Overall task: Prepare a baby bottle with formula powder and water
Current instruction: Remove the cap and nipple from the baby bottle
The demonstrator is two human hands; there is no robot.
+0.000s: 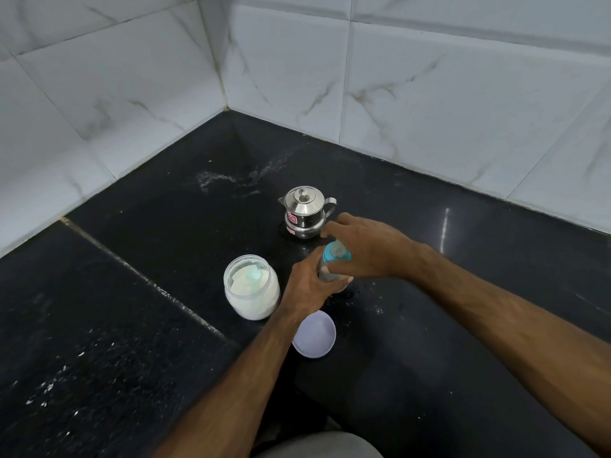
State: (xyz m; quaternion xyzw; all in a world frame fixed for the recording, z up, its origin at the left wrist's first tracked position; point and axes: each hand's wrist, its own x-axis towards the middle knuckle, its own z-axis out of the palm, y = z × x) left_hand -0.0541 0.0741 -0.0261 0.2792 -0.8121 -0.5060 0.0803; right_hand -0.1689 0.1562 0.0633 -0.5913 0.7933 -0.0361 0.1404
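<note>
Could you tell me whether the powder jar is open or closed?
Open. The jar has no lid on; powder and a scoop show inside, and its lid lies on the counter.

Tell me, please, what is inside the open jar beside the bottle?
The jar holds white powder, with a pale green scoop lying on top. How deep the powder goes beneath the scoop cannot be seen.

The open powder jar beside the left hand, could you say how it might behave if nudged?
The powder jar looks squat and wide, so it would probably slide rather than tip. It has no lid, so a sharp knock might spill powder.
</note>
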